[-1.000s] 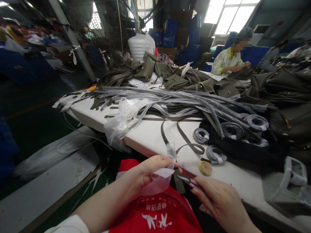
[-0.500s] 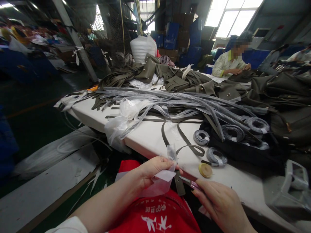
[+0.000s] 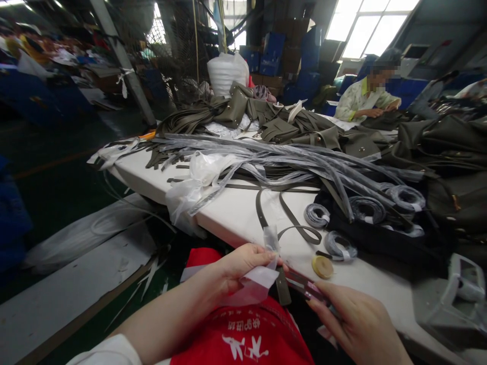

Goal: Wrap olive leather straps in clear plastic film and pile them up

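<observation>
My left hand (image 3: 236, 266) is closed, pinching the end of an olive strap (image 3: 282, 284) together with a clear plastic sleeve (image 3: 258, 279) at the near table edge. That strap (image 3: 289, 223) loops back across the white table (image 3: 232, 213). Closed around a small metal tool with a pinkish handle (image 3: 304, 285), my right hand (image 3: 357, 324) points its tip at the strap end, just short of the left fingers. A red apron (image 3: 243, 334) covers my lap below both hands.
A pile of plastic-wrapped straps (image 3: 289, 162) and olive bags (image 3: 289, 126) covers the table's far half. Coiled wrapped straps (image 3: 335, 243) and a round yellow disc (image 3: 322, 266) lie just beyond my hands. A tape dispenser (image 3: 462, 284) sits at the right. A seated person (image 3: 365, 96) works far back.
My right hand has slid slightly right and down with the tool. The left hand keeps its pinch on the strap end and plastic.
</observation>
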`<state>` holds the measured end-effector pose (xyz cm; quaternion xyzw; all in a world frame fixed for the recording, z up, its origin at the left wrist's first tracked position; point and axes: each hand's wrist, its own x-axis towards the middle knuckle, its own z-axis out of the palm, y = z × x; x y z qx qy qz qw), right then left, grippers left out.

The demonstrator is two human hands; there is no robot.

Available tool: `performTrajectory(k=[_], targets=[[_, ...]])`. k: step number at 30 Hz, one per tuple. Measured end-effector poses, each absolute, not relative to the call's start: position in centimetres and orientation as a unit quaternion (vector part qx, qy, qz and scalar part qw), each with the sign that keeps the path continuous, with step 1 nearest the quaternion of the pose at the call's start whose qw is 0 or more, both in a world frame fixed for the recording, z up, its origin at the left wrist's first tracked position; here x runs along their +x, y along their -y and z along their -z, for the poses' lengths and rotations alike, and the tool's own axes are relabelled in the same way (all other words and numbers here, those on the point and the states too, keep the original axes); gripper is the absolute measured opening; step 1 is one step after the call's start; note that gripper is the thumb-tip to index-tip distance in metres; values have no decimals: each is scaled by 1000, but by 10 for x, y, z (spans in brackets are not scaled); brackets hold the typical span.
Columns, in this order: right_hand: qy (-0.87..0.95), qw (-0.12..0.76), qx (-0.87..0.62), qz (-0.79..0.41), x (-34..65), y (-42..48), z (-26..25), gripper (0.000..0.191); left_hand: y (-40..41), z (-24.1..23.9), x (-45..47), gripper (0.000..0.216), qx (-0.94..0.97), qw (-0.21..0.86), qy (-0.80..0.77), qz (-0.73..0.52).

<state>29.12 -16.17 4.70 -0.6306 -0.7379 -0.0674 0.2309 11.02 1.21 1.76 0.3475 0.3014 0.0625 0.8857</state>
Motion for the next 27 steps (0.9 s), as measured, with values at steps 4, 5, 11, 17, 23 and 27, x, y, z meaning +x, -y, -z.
performTrajectory(k=[4,5,11,17,23,27], targets=[[739,219,-631,81,292,162,-45,33,-12,-19,111,49,347,884,-307,-52],[740,215,-632,83,292,163,-44,33,-11,-20,111,49,348,884,-309,-50],[747,200,-632,47,288,162,-41,29,-8,-21,113,48,343,889,-299,-45],[751,233,-617,37,289,162,-45,29,-8,-17,112,44,349,884,-306,-53],[742,205,-635,64,295,166,-46,35,-8,-18,112,44,350,882,-310,-58],[741,186,-642,65,295,168,-44,36,-6,-21,114,44,352,885,-302,-48]])
